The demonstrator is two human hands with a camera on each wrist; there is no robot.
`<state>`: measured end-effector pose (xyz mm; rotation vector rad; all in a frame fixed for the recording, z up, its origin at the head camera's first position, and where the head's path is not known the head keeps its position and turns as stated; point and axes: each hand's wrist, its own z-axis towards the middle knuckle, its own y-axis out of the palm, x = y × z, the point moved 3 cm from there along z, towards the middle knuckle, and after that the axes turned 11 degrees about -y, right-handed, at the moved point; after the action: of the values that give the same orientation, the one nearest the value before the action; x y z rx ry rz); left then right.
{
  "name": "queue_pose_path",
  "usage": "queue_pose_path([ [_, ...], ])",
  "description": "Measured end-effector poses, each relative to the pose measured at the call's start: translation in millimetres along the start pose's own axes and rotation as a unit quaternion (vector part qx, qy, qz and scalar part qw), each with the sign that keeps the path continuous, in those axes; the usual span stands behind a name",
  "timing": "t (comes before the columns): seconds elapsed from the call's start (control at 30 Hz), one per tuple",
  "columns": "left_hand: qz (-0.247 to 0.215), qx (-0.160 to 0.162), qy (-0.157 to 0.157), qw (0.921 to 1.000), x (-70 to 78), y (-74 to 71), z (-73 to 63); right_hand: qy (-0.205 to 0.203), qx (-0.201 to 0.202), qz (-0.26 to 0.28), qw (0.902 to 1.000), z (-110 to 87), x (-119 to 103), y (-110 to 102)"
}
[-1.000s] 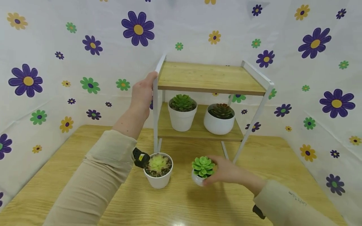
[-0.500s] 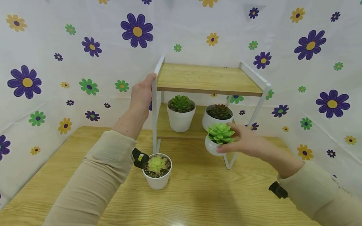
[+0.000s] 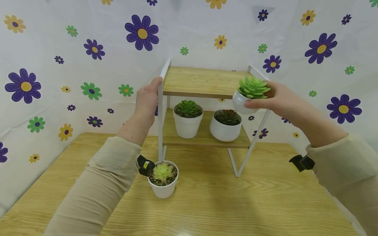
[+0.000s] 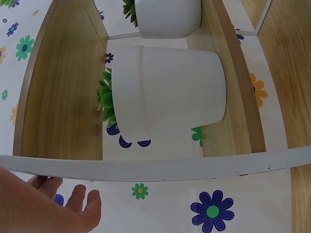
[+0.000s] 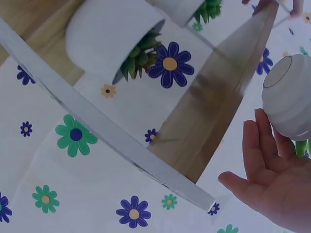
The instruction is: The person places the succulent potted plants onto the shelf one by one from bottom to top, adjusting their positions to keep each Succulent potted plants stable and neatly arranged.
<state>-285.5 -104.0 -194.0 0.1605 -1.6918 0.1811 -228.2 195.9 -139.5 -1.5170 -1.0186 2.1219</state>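
Note:
My right hand (image 3: 283, 101) holds a small potted succulent (image 3: 253, 88) with bright green leaves, thumb and fingers round its white pot. It is in the air, in front of the right end of the top board (image 3: 203, 79) of a two-tier shelf (image 3: 160, 121). In the right wrist view the pot's underside (image 5: 280, 73) shows above my fingers. My left hand (image 3: 146, 100) grips the shelf's white left frame near its upper front corner; in the left wrist view the fingers (image 4: 77, 198) lie partly behind the frame bar (image 4: 160, 169).
On the lower board stand a green succulent in a tall white pot (image 3: 187, 127) and a dark reddish one in a round white pot (image 3: 225, 131). A pale succulent in a white pot (image 3: 163, 190) stands on the wooden table (image 3: 212, 203), before the shelf's left leg.
My right hand has lifted the small potted succulent from near the table, up and to the right, to the height of the top board. My left hand has stayed on the frame.

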Motion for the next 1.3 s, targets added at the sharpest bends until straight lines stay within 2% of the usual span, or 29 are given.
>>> queue_pose_path([
  [0.17, 0.002, 0.003, 0.002, 1.0, -0.3, -1.2, 0.4, 0.006, 0.023, -0.017, 0.9996, 14.7, -5, -11],
  [0.3, 0.005, 0.003, 0.001, 1.0, -0.2, -1.8, 0.5, 0.033, 0.043, -0.025, 0.9982, 27.6, -4, -16],
  [0.47, 0.006, 0.001, -0.001, 1.0, -0.6, -1.9, 0.5, 0.074, 0.068, -0.039, 0.9942, 42.2, -3, -16],
  [0.7, 0.004, -0.001, 0.002, 1.0, -0.9, -2.6, 0.5, 0.105, 0.083, -0.052, 0.9896, 59.4, -1, -12],
  [1.1, 0.009, 0.001, 0.006, 0.9999, 1.3, -0.4, -0.9, 0.117, 0.083, -0.02, 0.9895, 64.9, 6, -11],
  [1.3, 0.022, 0.004, 0.007, 0.9997, 0.7, -2.0, 0.4, 0.119, 0.095, -0.001, 0.9883, 58.5, 1, -10],
])
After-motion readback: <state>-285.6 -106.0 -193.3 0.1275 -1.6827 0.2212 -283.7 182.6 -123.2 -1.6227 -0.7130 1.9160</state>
